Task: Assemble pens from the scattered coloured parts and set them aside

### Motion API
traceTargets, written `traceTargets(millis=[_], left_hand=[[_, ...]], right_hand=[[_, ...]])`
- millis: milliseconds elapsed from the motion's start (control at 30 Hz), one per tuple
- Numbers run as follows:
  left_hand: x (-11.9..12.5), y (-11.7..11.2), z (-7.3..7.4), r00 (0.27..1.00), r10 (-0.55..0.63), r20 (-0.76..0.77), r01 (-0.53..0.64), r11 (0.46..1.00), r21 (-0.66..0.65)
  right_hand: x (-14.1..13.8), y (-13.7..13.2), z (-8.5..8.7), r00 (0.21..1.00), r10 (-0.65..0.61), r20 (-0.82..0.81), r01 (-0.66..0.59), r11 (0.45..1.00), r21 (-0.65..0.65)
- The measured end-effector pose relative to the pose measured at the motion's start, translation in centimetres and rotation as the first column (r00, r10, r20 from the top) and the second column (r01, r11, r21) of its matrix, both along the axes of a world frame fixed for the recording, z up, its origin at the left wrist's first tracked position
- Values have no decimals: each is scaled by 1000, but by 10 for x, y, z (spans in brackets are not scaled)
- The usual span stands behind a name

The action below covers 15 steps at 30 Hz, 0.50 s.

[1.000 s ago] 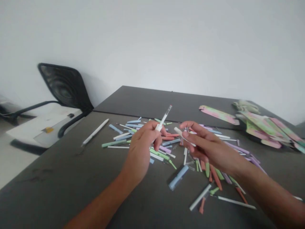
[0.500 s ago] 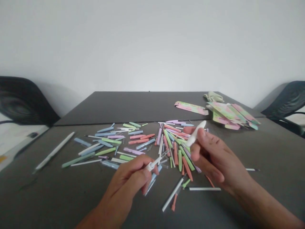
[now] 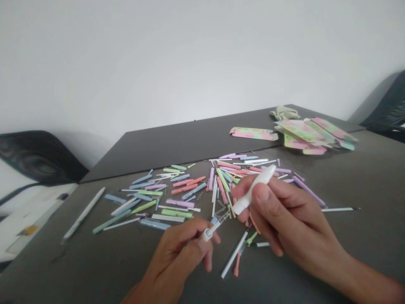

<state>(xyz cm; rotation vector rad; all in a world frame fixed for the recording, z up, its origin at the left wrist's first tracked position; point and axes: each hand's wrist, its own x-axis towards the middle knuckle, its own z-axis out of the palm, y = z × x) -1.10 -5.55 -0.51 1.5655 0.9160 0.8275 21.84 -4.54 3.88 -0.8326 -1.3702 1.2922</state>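
Note:
Between the thumb and fingers of my left hand [image 3: 182,257] is a white pen barrel [image 3: 207,234], its open end up, with a thin refill and a small spring [image 3: 224,218] sticking out of it. My right hand [image 3: 278,211] pinches a white tapered pen tip section [image 3: 255,190], its wide open end turned down toward the spring. The two white parts are close together but look apart. Under and behind both hands lie loose pen parts: green barrels [image 3: 176,213], blue barrels [image 3: 155,223], coral pieces [image 3: 237,265] and white refills [image 3: 234,257].
A whole white pen [image 3: 85,213] lies at the left of the dark table [image 3: 104,270]. Flattened pastel cardboard boxes [image 3: 303,135] and a crumpled cloth [image 3: 284,113] lie at the back right. Black mesh chairs [image 3: 41,164] stand at both sides.
My right hand has come left and down, bringing the tip section close to the spring end. My left hand shifted slightly right and down. The camera view has tilted.

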Motion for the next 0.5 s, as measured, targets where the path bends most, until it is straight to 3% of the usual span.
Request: traceTargets(millis=[500], left_hand=[[1, -1, 2, 998, 7, 57, -7, 1000, 7]], right_hand=[[-1, 0, -4, 1000, 27, 15, -28, 999, 39]])
